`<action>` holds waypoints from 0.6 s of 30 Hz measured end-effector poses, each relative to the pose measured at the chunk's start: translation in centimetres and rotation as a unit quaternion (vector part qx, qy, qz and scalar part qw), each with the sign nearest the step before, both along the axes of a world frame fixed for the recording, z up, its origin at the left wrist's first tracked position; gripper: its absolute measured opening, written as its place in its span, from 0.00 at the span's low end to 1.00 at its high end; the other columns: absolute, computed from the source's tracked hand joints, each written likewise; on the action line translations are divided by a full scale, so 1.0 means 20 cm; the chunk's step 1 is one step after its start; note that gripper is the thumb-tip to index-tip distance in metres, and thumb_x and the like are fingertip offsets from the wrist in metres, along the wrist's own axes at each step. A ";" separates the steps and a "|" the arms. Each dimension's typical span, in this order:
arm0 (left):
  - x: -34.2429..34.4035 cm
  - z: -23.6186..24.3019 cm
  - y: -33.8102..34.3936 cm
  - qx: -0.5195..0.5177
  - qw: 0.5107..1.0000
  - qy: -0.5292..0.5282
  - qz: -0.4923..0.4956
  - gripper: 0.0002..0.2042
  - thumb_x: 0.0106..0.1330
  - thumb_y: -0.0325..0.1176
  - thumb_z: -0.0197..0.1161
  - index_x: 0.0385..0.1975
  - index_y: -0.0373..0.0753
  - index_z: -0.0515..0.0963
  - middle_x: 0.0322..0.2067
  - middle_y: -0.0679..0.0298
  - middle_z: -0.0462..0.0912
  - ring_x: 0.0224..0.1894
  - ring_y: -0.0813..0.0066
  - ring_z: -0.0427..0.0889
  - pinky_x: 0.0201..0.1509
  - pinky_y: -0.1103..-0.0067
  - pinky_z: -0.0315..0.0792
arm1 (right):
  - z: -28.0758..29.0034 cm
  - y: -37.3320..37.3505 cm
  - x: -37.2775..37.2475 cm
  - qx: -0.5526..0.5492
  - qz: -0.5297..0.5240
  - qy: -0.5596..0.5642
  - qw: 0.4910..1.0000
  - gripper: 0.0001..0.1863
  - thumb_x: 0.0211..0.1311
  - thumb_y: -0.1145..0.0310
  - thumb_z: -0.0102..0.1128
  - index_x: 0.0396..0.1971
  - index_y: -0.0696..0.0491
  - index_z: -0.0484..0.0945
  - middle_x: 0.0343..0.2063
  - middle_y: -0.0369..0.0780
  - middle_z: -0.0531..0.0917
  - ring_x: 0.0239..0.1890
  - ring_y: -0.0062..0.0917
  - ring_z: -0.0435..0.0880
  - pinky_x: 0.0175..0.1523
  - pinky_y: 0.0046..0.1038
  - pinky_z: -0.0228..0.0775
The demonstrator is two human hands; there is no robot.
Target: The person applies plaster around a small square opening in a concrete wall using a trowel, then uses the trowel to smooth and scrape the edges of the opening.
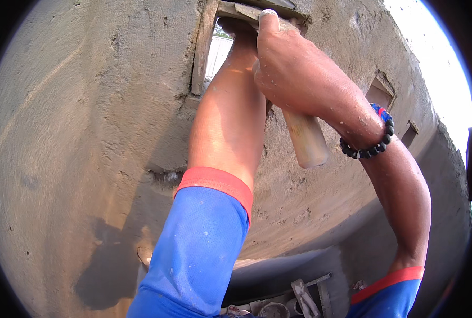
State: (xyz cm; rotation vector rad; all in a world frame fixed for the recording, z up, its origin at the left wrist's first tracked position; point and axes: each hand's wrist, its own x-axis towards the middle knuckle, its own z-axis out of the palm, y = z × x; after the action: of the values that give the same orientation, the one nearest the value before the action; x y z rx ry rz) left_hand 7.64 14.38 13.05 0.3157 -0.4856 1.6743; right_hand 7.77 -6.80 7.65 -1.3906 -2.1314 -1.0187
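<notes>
My right hand (291, 69) is closed around a wooden-handled tool, its thumb pointing up. The tool's thick, rounded wooden handle (307, 142) sticks out below my fist, while its working end is hidden. My left arm stretches up to a small framed opening in the wall. There my left hand (236, 26) lies in shade under the top edge, its fingers hidden. Grey, mortar-crusted pieces (246, 11) run along the top of the opening, next to my right thumb. A rough wooden strip (201, 53) forms the opening's left side.
A rough plastered wall (114, 95) fills most of the view. Farther right it has another small framed recess (380, 91) and a smaller one (409, 133). Below are a round container (274, 310) and wooden pieces (306, 298). My shadow falls on the lower left wall.
</notes>
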 end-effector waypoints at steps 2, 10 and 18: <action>-0.02 0.01 0.00 -0.021 1.000 0.014 -0.002 0.15 0.69 0.44 0.48 0.49 0.44 0.73 0.43 0.61 0.74 0.45 0.66 0.74 0.46 0.65 0.71 | -0.01 -0.01 -0.03 -0.016 -0.008 0.018 1.000 0.16 0.57 0.75 0.54 0.41 0.69 0.64 0.35 0.65 0.81 0.41 0.57 0.83 0.45 0.47 0.77; -0.14 -0.05 -0.05 -0.151 0.982 0.111 -0.036 0.14 0.68 0.43 0.49 0.47 0.45 0.74 0.40 0.62 0.75 0.43 0.68 0.75 0.43 0.67 0.72 | 0.25 0.06 0.08 0.021 -0.069 -0.330 0.941 0.26 0.58 0.71 0.59 0.57 0.60 0.67 0.30 0.56 0.80 0.30 0.43 0.85 0.38 0.37 0.81; -0.21 -0.24 -0.29 -0.090 0.989 0.101 -0.060 0.12 0.66 0.40 0.51 0.45 0.44 0.73 0.45 0.61 0.73 0.43 0.66 0.74 0.46 0.63 0.71 | 0.42 -0.40 -0.21 -0.221 -0.289 -0.472 0.803 0.21 0.65 0.68 0.51 0.54 0.63 0.67 0.32 0.48 0.83 0.31 0.32 0.87 0.32 0.31 0.81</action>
State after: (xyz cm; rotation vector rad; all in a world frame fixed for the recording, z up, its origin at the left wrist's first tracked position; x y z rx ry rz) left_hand 3.52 8.66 8.32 0.3123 -0.1959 1.5372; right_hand 3.64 -14.85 15.96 -2.1615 -2.8227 -1.8282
